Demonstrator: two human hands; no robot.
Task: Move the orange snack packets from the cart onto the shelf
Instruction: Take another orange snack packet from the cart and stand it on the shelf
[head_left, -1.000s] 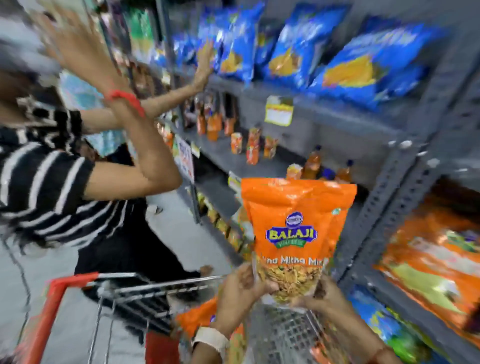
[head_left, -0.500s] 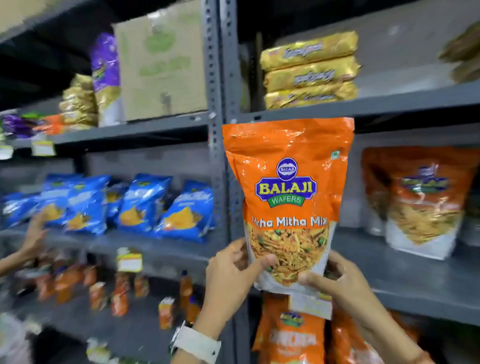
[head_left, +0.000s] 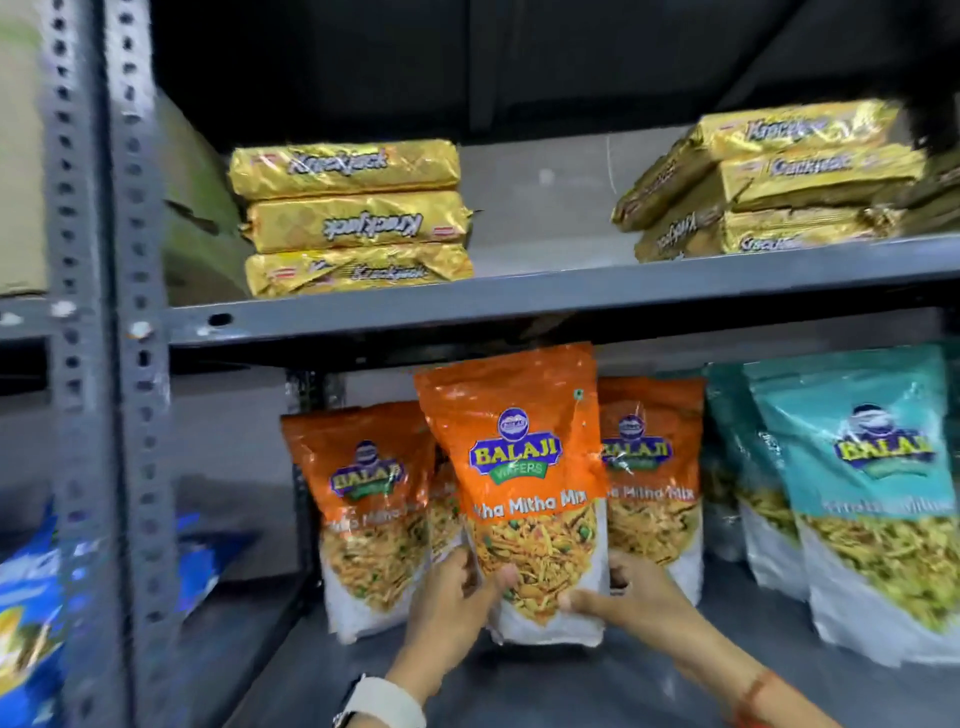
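Gripping an orange snack packet by its lower corners, my left hand and right hand stand it on the grey shelf, apparently touching down, between two matching packets.

An orange snack packet marked "Balaji Wafers" with a clear window showing the mix stands upright on the grey shelf, its top tilted slightly left. It sits nearest, overlapping two matching orange packets behind it, one to the left and one to the right.
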